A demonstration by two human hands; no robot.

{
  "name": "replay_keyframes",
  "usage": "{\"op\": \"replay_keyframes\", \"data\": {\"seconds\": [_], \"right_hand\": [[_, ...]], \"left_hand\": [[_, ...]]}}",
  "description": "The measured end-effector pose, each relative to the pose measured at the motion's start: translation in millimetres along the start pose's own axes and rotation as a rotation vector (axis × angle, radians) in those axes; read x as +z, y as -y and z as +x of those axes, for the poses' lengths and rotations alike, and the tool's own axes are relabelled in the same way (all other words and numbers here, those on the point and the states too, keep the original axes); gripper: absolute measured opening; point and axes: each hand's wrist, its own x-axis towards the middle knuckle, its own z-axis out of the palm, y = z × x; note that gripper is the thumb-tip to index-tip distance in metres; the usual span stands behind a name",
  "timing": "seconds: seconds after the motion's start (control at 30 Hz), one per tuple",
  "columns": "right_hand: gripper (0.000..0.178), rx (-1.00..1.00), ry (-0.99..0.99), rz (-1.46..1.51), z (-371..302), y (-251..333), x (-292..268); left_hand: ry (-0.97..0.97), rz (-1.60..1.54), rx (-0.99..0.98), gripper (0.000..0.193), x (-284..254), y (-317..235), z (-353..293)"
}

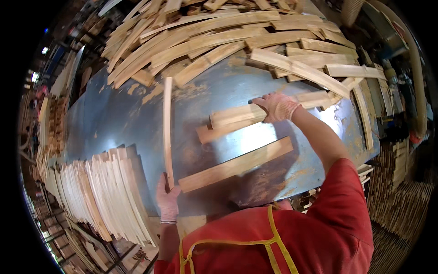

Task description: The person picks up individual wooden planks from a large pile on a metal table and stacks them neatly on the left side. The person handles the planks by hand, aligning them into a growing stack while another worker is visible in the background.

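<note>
My left hand (168,199), in a pale glove, is closed on the near end of a narrow wooden slat (168,123) that points away from me over the metal tabletop. The fingertips of that hand are also close to the left end of a flat board (235,165) lying in front of me. Farther off, my gloved right hand (278,108) grips a wooden board (235,116) from above, its thumb side toward the board's left part. Under that board another piece of wood (207,135) sticks out. The palm side of my right hand is hidden.
Loose boards lie heaped (200,45) along the far side of the blue-grey metal table (123,109). A row of slats (109,192) stands packed side by side at the left. Stacked wood (392,201) and a ribbed hose (417,91) are at the right.
</note>
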Motion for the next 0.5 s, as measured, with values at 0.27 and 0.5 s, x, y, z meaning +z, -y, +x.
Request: {"op": "replay_keyframes", "data": {"seconds": [0.27,0.5], "right_hand": [[0.099,-0.079,-0.074,1.267,44,212,20],[0.051,-0.4,0.081,0.518,49,469,33]], "left_hand": [[-0.068,-0.375,-0.246,0.064,-34,31,-51],[-0.192,0.602,-0.011,0.064,-139,86,-106]]}}
